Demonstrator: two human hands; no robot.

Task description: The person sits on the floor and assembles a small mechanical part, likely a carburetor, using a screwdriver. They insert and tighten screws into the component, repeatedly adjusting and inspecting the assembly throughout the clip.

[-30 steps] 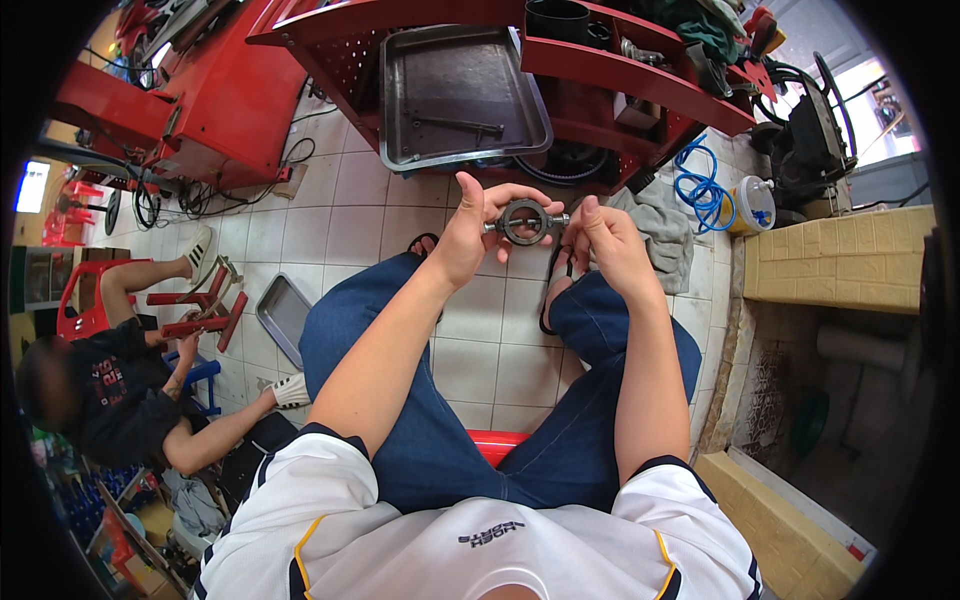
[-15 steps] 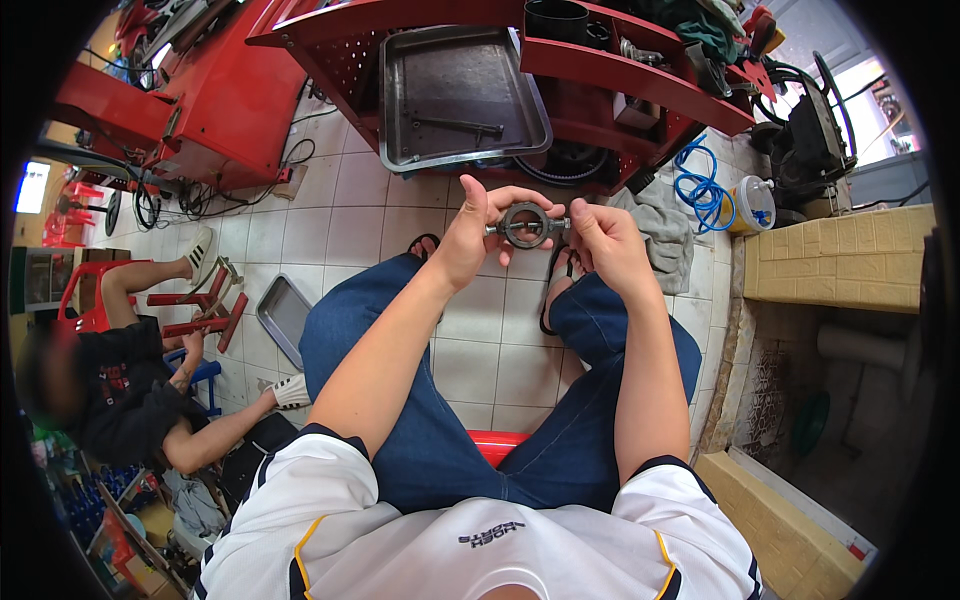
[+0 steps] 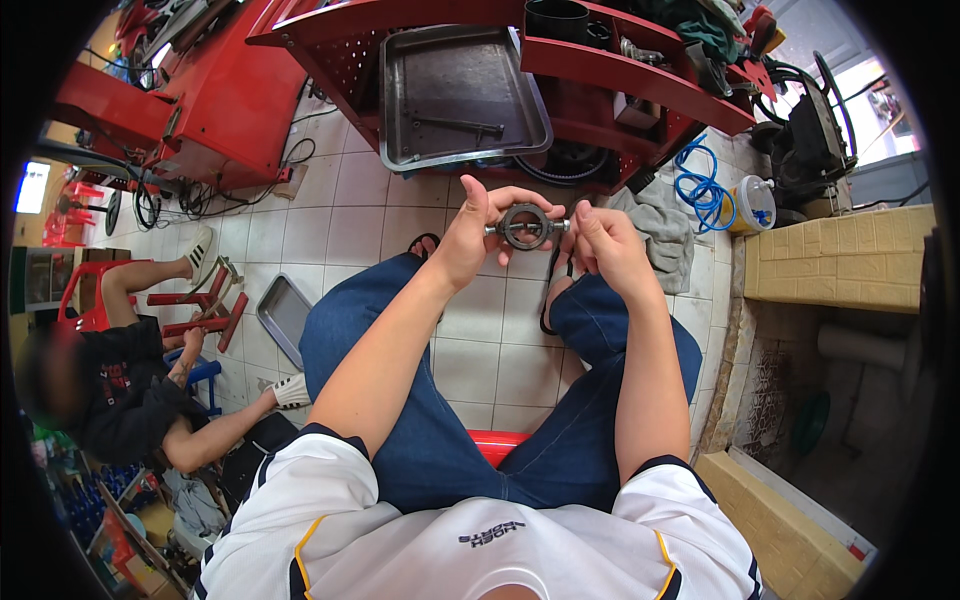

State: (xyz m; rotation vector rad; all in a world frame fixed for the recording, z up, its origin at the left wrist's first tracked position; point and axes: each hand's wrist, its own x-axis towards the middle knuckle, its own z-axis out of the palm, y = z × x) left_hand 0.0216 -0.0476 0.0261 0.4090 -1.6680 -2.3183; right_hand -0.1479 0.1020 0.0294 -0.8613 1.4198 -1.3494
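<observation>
A dark metal ring clamp [image 3: 525, 243] with a bolt [image 3: 561, 226] running across it is held in front of my knees. My left hand [image 3: 467, 238] has its fingers behind and around the ring, its thumb sticking up and away from it. At the ring's right side, my right hand [image 3: 608, 240] is curled, with thumb and forefinger brought together at the bolt's outer end. Whether those fingertips grip the bolt firmly or only touch it is hard to make out. The remaining right fingers are folded and partly hidden.
Ahead stands a red tool cart [image 3: 640, 85] bearing a metal tray [image 3: 465, 150] with a long tool inside. A grey cloth [image 3: 665, 245], coiled blue hose [image 3: 703, 190] and white bucket [image 3: 752, 204] lie right. Another tray [image 3: 285, 318] and a seated person [image 3: 130, 400] are left.
My right thumb has shifted slightly to the right and away from the ring, and the bolt's end shows a little more. My left hand keeps the ring in the same place.
</observation>
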